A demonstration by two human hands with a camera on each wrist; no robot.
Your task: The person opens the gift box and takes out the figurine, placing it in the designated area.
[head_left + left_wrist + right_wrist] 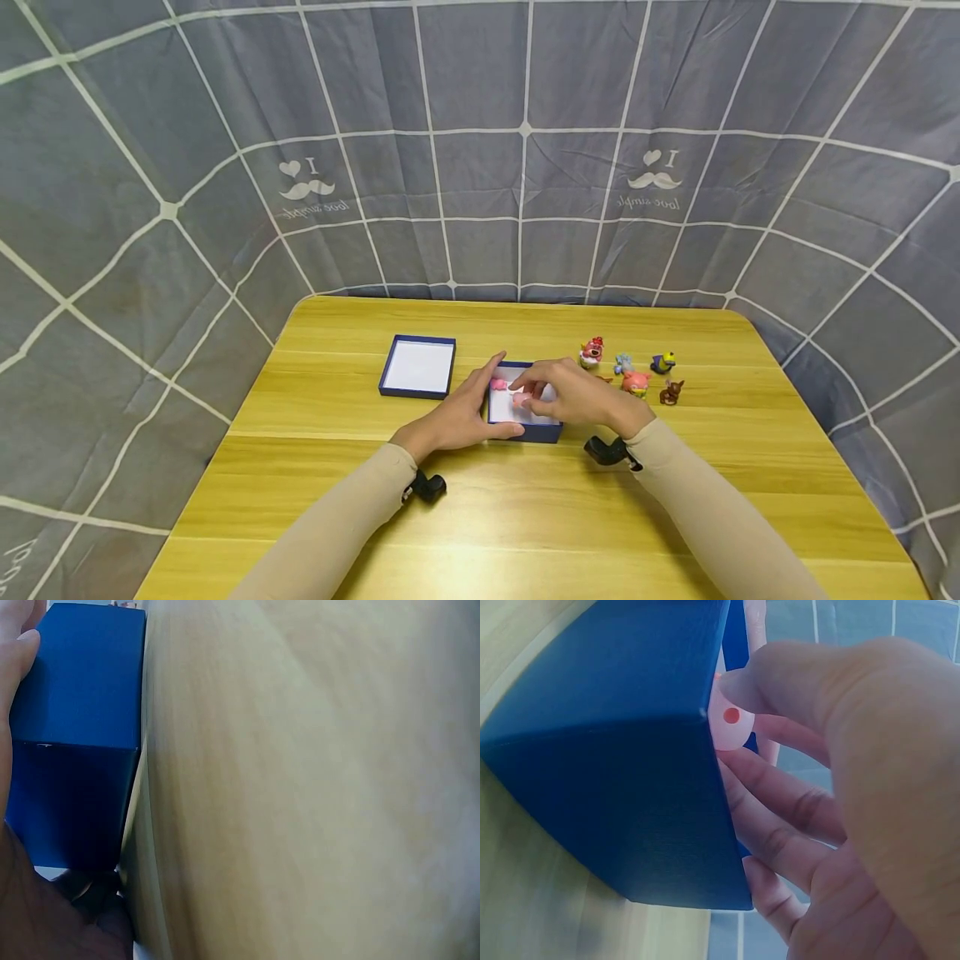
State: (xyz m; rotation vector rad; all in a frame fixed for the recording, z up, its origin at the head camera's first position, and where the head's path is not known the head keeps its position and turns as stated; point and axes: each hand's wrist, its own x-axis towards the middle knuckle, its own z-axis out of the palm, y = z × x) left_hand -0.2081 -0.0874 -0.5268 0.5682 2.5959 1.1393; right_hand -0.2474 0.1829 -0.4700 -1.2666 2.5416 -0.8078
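A blue box [542, 433] with a white inside stands in the middle of the wooden table. My left hand [459, 412] grips its left side, the thumb at the front wall and the fingers toward the back. Inside the box, my right hand [573, 392] pinches a small pink figurine [520, 401] between thumb and fingers. In the right wrist view this figurine [739, 736] shows a round pale surface with a red dot, at the box's rim. Another pink figurine [498, 384] lies in the box's back left corner.
A shallow blue lid [420, 367], white inside, lies at the left. To the right stand several toy figures: a red-and-white one [591, 353], a grey-blue one [623, 363], a yellow-and-dark one [663, 363], a pink one [635, 383] and a brown one [671, 392].
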